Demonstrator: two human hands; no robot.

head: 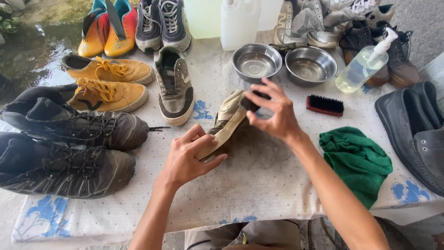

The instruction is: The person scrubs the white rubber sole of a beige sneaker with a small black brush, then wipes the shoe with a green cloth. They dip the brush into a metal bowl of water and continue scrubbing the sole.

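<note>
- Sneaker [227, 121], grey and tan, tilted on its side with pale sole edge up, on patterned tablecloth [259, 180] just in front of the steel bowls.
- Left hand [187, 159]: fingers wrapped tight around heel end of sneaker, thumb over the sole edge.
- Right hand [274, 113]: fingers curled narrow, pinching small dark brush [251, 103] pressed against toe end of sneaker.
- Two steel bowls [257, 61], side by side, just behind sneaker.
- Matching grey sneaker [175, 88], upright, just left of held sneaker.
- Red-backed bristle brush [324, 105], right of sneaker, apart from right hand.
- Green cloth [357, 162], crumpled, right of sneaker, near table edge.
- Pump bottle [363, 67] with pale liquid, right of the bowls.
- White jug [239, 23], behind the bowls.
- Yellow lace-up pair [108, 83], left of matching grey sneaker.
- Dark muddy laced pair [69, 148], far left of sneaker.
- Black slip-on shoes [414, 134], far right of sneaker.
</note>
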